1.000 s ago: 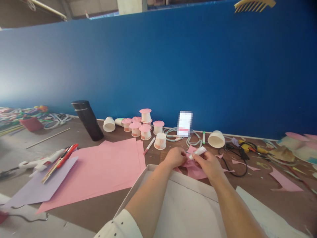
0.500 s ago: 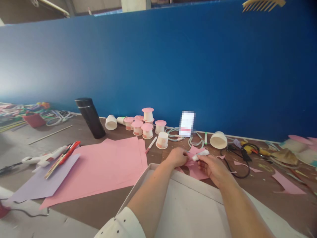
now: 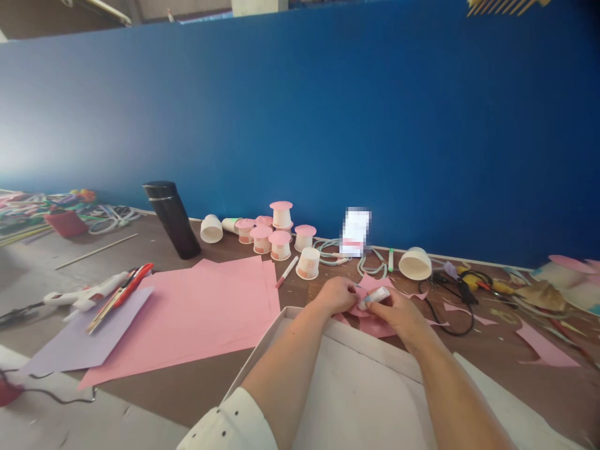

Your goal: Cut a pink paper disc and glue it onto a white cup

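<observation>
1. Pinches a white tube [image 3: 375, 297] between thumb and fingers of the right hand [image 3: 402, 314], at about 10 o'clock from the palm.
2. Slants, lengthwise, from 8 to 2 o'clock, with the 8 o'clock end aimed toward the left fingertips, just beside them; cannot tell if touching.
3. Curls the left hand [image 3: 336, 296] over pink paper [image 3: 379, 328], at 9 o'clock from the tube; cannot tell, with the fingertips partly hidden, whether pinching or only pressing.
4. Spreads beneath and around the tube, in the paper's case, showing at both 12 and 6 o'clock; probably leaves the right hand nearer for working the tube, the left for steadying.
5. Crowded most closely by the left fingers, then at 6 o'clock by a shallow white box [image 3: 360, 387], crossed by both forearms.
6. Bordered farther out by an upturned cup [image 3: 308, 264] at 10, a tipped cup [image 3: 415, 264] near 2, a black cable [image 3: 465, 291] at 3 and pink sheets [image 3: 201, 306] well apart at 9.
</observation>
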Available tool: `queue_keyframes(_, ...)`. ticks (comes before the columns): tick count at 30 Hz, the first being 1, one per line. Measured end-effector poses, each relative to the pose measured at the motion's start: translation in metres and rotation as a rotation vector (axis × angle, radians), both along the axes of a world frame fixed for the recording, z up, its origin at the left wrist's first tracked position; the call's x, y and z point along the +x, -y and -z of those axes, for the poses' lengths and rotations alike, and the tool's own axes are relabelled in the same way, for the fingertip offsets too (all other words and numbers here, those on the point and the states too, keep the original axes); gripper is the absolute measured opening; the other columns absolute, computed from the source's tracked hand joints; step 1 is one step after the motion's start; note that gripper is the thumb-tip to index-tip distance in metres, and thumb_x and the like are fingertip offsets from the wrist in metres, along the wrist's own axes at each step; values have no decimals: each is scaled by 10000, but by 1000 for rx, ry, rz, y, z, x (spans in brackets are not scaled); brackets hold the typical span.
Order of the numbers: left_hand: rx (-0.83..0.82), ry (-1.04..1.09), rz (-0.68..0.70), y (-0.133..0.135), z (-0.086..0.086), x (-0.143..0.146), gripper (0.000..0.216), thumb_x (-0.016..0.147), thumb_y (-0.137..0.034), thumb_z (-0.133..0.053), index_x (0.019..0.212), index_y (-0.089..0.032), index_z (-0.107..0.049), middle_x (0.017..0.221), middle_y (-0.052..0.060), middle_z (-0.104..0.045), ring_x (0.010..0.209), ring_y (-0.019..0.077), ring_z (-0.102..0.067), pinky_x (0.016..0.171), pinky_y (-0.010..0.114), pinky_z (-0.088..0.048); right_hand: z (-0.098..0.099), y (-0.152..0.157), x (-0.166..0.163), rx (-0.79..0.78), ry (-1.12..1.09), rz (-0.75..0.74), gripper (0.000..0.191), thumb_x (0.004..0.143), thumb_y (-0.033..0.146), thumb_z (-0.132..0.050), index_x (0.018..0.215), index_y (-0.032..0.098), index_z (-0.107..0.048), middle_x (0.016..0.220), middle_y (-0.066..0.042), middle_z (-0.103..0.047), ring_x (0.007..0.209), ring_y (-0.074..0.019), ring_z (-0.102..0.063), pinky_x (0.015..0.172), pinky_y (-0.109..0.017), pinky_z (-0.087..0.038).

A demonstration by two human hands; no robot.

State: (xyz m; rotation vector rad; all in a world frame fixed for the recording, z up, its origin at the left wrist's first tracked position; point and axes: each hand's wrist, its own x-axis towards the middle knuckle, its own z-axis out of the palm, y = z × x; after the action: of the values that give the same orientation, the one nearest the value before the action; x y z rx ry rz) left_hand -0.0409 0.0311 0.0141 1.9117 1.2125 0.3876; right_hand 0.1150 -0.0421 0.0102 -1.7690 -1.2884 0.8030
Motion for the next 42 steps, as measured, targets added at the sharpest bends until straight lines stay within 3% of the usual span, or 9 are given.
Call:
queue_keyframes(9, 135, 22, 84, 4, 4, -2, 211, 859, -241, -558, 953, -185, -738, 1051, 62, -709, 775, 155, -681, 487, 159, -519, -1, -1, -2, -40, 275, -23, 213, 725, 364, -645, 880, 223, -683, 819, -27, -754, 795, -236, -685, 677, -294, -462)
queue_keyframes(12, 102, 50, 97, 4, 7, -3, 248, 864, -245, -539, 1010, -202, -734, 1093, 59, -709, 736, 153, -690, 422, 148, -484, -5, -1, -5, -24, 278, -48, 195, 724, 331, -631, 872, 220, -692, 825, -32, -760, 798, -234, -689, 671, -281, -465)
queue_keyframes(17, 30, 41, 100, 4, 7, -2, 251, 869, -240, -541, 1016, -202, -741, 1097, 63, -716, 708, 143, -699, 446, 131, -494, -9, 0, -10, -8, 251, -105, 192, 720, 336, -620, 846, 221, -707, 802, -31, -764, 786, -240, -697, 657, -275, -477)
queue_keyframes(24, -153, 67, 55, 6, -6, -3, 302, 823, -163, -576, 1072, -220, -736, 987, 49, -739, 637, 143, -693, 504, 186, -553, -12, 2, -13, 6, 311, -149, 211, 721, 366, -635, 844, 226, -734, 822, -32, -769, 776, -240, -694, 647, -274, -471)
queue_keyframes(30, -322, 103, 17, 5, -13, -5, 238, 848, -204, -587, 1041, -187, -725, 922, 86, -742, 524, 151, -675, 506, 241, -561, -7, 1, -10, 4, 393, -171, 244, 761, 431, -619, 857, 239, -735, 861, -31, -755, 791, -235, -682, 647, -287, -451)
queue_keyframes(35, -327, 118, -5, 5, -14, -5, 180, 841, -216, -615, 974, -172, -728, 939, 90, -739, 555, 148, -682, 516, 225, -557, -7, 1, -9, -2, 468, -160, 260, 777, 457, -598, 831, 231, -712, 866, -47, -736, 774, -233, -661, 635, -296, -437)
queue_keyframes(42, -293, 99, -18, 8, -18, -6, 241, 828, -206, -614, 1039, -170, -725, 993, 88, -731, 577, 147, -678, 520, 214, -558, -13, 3, -13, -39, 517, -160, 275, 790, 469, -578, 813, 223, -697, 872, -67, -730, 774, -239, -658, 632, -303, -431)
